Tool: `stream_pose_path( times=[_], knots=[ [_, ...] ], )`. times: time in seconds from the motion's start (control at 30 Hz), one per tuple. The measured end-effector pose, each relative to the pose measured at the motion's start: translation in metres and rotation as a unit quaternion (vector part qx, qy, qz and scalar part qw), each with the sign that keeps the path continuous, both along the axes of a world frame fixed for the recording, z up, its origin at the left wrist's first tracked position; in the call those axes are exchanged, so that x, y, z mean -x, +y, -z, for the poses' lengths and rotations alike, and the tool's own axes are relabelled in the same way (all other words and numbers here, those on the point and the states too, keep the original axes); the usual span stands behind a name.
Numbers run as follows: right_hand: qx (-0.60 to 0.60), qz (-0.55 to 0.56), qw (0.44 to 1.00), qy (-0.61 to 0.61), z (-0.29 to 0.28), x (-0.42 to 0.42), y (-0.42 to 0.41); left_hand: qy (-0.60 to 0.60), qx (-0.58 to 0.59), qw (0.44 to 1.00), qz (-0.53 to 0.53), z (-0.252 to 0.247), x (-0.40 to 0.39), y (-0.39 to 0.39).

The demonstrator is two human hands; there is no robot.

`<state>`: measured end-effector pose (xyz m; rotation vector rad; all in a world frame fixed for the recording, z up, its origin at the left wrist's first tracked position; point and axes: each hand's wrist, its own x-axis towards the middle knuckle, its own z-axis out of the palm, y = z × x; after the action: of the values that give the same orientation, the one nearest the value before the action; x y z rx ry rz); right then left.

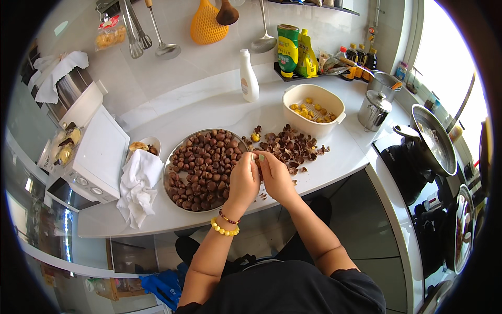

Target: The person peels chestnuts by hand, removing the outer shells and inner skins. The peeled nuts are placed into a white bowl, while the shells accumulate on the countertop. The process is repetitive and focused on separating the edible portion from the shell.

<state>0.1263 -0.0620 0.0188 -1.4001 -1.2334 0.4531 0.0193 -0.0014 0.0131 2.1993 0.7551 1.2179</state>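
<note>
My left hand (244, 180) and my right hand (276, 176) meet over the counter's front edge, thumbs together. Between their fingertips they grip a chestnut (257, 160), mostly hidden by the fingers. To the left, a round metal tray (166, 184) is heaped with brown unpeeled chestnuts (204, 168). Beyond and right of my hands lies a pile of broken chestnut shells (292, 145). One yellow chestnut (255, 137) rests at the pile's left end. Farther back, a cream plastic basin (313, 127) holds peeled yellow chestnuts (310, 112).
A white cloth (140, 180) and a small bowl (155, 142) lie left of the tray, beside a white countertop oven (98, 145). A white bottle (249, 78) stands behind. At right are a lidded metal pot (374, 112) and a pan (435, 141) by the black cooktop (408, 188).
</note>
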Motion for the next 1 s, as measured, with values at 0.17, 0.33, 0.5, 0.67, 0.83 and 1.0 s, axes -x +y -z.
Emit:
stream_pose_path(
  times=[0.17, 0.33, 0.5, 0.67, 0.83, 1.0],
  knots=[
    [-0.014, 0.007, 1.0, -0.024, 0.0, -0.001, 0.001, -0.001, 0.002, 1.0, -0.011, 0.0, -0.002, -0.002],
    [-0.023, 0.028, 0.999, -0.026, 0.007, 0.0, 0.004, -0.003, -0.016, 1.0, -0.018, 0.004, -0.006, -0.003],
    [0.0, 0.01, 1.0, 0.023, 0.017, -0.006, 0.012, -0.003, -0.019, 1.0, -0.006, 0.0, -0.006, -0.003],
    [0.008, -0.027, 0.983, 0.181, 0.007, -0.006, 0.014, -0.01, 0.002, 1.0, -0.005, 0.004, -0.007, 0.003],
    [0.048, -0.127, 0.883, 0.45, 0.015, -0.019, 0.018, -0.018, 0.101, 0.995, 0.019, -0.004, -0.005, 0.004],
    [0.065, -0.177, 0.832, 0.521, 0.013, -0.024, 0.018, -0.043, 0.111, 0.992, 0.037, -0.002, -0.007, 0.005]
  ],
)
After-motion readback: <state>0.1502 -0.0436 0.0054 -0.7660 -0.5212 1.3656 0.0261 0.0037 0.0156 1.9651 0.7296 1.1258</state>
